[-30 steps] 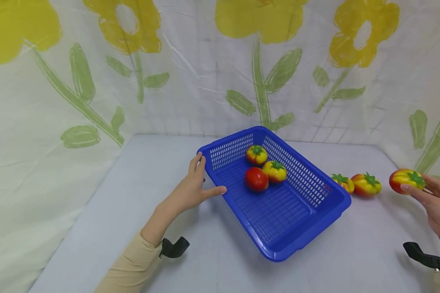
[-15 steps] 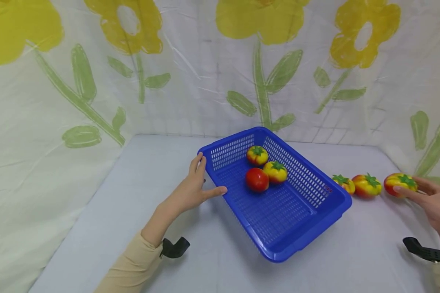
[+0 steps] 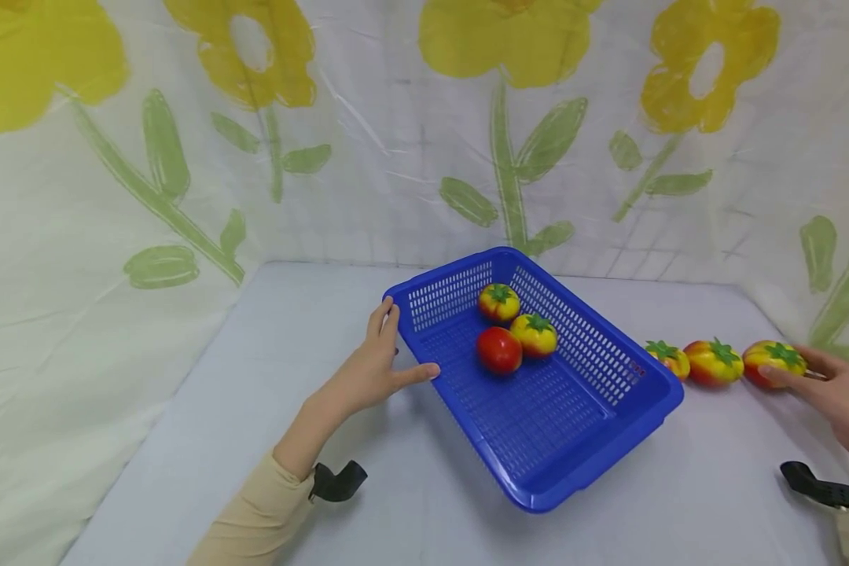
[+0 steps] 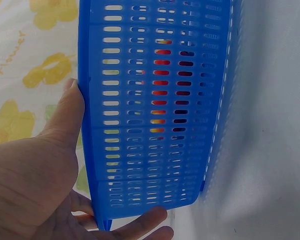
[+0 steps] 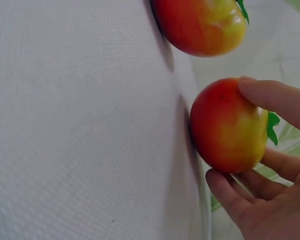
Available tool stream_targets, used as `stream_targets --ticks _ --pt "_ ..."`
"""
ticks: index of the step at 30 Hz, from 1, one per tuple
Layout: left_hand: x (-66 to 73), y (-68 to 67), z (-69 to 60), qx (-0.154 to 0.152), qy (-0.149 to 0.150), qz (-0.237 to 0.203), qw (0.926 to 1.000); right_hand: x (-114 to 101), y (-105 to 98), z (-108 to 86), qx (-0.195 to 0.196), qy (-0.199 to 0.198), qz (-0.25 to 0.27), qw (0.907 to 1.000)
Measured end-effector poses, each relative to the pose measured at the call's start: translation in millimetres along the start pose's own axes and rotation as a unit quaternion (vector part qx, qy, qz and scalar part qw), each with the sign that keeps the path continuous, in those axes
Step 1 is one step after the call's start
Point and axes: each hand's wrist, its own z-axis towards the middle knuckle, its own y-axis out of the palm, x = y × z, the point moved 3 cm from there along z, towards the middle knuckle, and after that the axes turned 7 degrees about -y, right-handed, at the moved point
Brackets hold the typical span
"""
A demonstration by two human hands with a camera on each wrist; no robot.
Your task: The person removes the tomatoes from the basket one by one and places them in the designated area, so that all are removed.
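Observation:
My right hand (image 3: 838, 393) pinches a red-and-yellow tomato (image 5: 227, 125) with a green leafy top, thumb on one side and fingers on the other. In the right wrist view this tomato sits at the table surface, beside another red-and-yellow tomato (image 5: 202, 25). My left hand (image 3: 368, 365) holds a blue slotted basket (image 3: 580, 464) at its left corner. Its thumb lies on the rim, and in the left wrist view its fingers reach round the end wall. Inside the basket are two yellow-red tomatoes (image 3: 534, 336) and a plain red one (image 3: 499, 350).
Two more tomatoes (image 3: 713, 363) lie in a row between the basket and my right hand; the left one is partly hidden by the basket's rim. A pale table (image 3: 276, 314) lies beneath. Behind and beside it hangs a flowered sheet (image 3: 368, 173).
My right hand has lowered the tomato and brought it left, down to the table at the end of the row. The left hand and the basket have stayed in place.

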Motion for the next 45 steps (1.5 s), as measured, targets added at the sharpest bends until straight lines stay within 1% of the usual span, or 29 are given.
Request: stream_targets --ticks 2,6,10,17,21,33,36,40,45 --pt "-0.3 -0.2 0.0 -0.001 0.002 -0.002 1.0 6.5 0.2 4.5 -0.002 0.002 0.001 1.0" --pt "-1.2 0.2 0.3 -0.002 0.001 -0.001 1.0 15.2 0.4 10.7 -0.006 -0.007 -0.001 1.0" --pt "-2.1 -0.2 -0.3 0.0 -0.002 0.002 1.0 7.3 2.1 7.0 -0.016 -0.02 0.004 0.9997" --pt "-0.2 -1.3 -0.5 -0.002 0.0 -0.001 1.0 0.0 3.9 0.4 -0.024 -0.028 0.035 0.9987" --pt "0.3 -2.0 -0.9 -0.004 0.0 0.0 1.0 -0.9 4.7 0.0 -0.028 -0.041 0.044 0.9978" --pt "0.4 -1.4 -0.9 -0.005 -0.002 0.002 1.0 2.8 6.7 2.8 -0.026 -0.059 0.065 0.9958" --pt "0.4 -1.4 -0.6 -0.004 -0.001 0.003 1.0 3.5 6.9 3.7 -0.027 -0.059 0.067 0.9957" --pt "0.1 -1.2 0.0 -0.002 -0.001 0.005 1.0 2.2 6.6 3.7 -0.026 -0.059 0.056 0.9964" --pt "0.0 -1.2 -0.2 -0.002 -0.001 0.007 1.0 1.1 8.0 3.0 -0.037 -0.059 0.051 0.9962"
